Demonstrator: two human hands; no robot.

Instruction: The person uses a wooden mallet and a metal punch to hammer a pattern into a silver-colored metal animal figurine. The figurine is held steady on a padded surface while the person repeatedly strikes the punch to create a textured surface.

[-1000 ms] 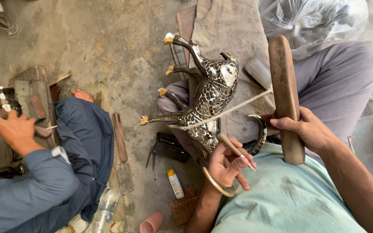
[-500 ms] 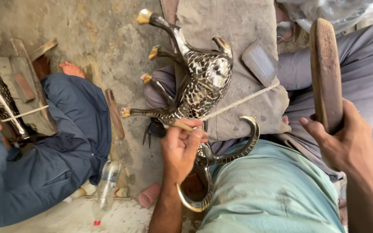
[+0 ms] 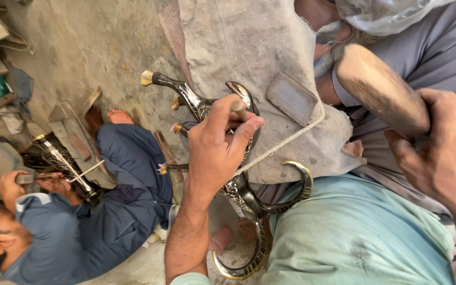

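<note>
Dusty concrete floor point(image 3: 106, 47), grey cloth point(image 3: 249, 47) at twelve o'clock. Left hand point(image 3: 218, 150) clamped on chisel point(image 3: 237, 107) over metal deer figure point(image 3: 207, 113). Right hand point(image 3: 442, 150), three o'clock, gripping wooden mallet point(image 3: 378, 89).

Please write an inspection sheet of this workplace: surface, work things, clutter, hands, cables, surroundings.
Surface: dusty floor; grey cloth over the lap.
Work things: metal deer figure on the cloth, a cord across it.
Clutter: flat block on the cloth.
Hands: left hand grips a punch on the figure; right hand holds a wooden mallet raised.
Cables: nothing seen.
Surroundings: a co-worker in blue sits on the floor.
</note>
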